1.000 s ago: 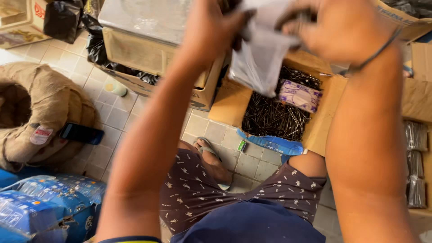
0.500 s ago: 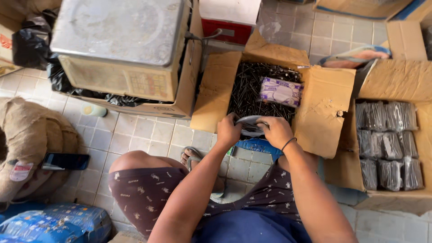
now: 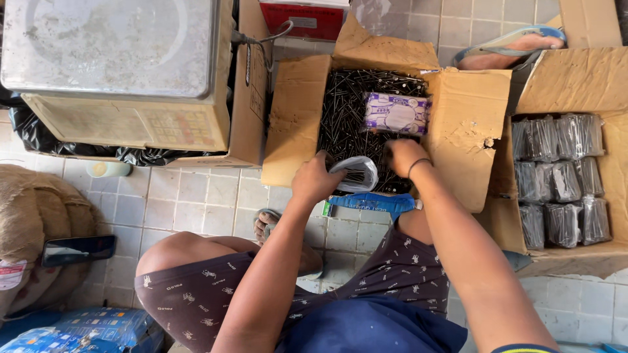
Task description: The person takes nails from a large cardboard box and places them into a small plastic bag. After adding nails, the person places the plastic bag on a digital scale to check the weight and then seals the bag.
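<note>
Bag held open over nail box

A clear bag point(image 3: 354, 174) is gripped by the left hand point(image 3: 316, 178), mouth facing right; the right hand point(image 3: 404, 157) is curled among nails point(image 3: 347, 104) beneath a purple-white packet point(image 3: 396, 114).

Brown cardboard box point(image 3: 468, 124), dark nails point(image 3: 347, 111), purple packet point(image 3: 396, 113).

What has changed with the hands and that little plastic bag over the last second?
Both hands came down from near the camera to the box of nails. The left hand still holds the plastic bag, now lowered to the box's near edge with its mouth open. The right hand let go of it and reaches into the nails. The weighing scale and the box of packed bags look unmoved.
</note>
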